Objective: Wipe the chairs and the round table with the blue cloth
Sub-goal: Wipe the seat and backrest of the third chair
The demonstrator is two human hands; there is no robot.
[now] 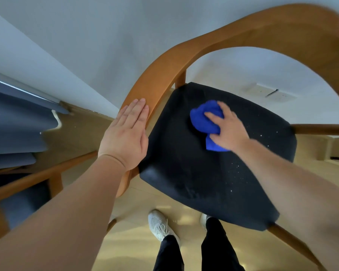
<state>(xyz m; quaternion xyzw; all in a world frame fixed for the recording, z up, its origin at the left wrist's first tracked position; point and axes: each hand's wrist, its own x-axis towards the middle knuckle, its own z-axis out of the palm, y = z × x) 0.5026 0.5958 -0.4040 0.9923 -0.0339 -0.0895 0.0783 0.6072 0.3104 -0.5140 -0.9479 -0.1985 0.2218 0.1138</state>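
Bunched on the far part of the chair seat (213,182), the blue cloth (203,122) looks soft and light, best clutched by its bulk as the right hand (230,130) does, while the left hand (125,133) lies flat, fingers straight, on the rail (159,83).

I read this as a home, prob. a dining or living rm. Chair (204,182): curved wood frame w/ dark padded seat. Left of it, a 2nd chair (27,182) in the same wood w/ a blue seat, plus a pleated blue-grey curtain (18,124). Behind it, a plain white wall (86,45) w/ socket plates (270,92) low down. Under it, a pale wood-look floor (137,198).
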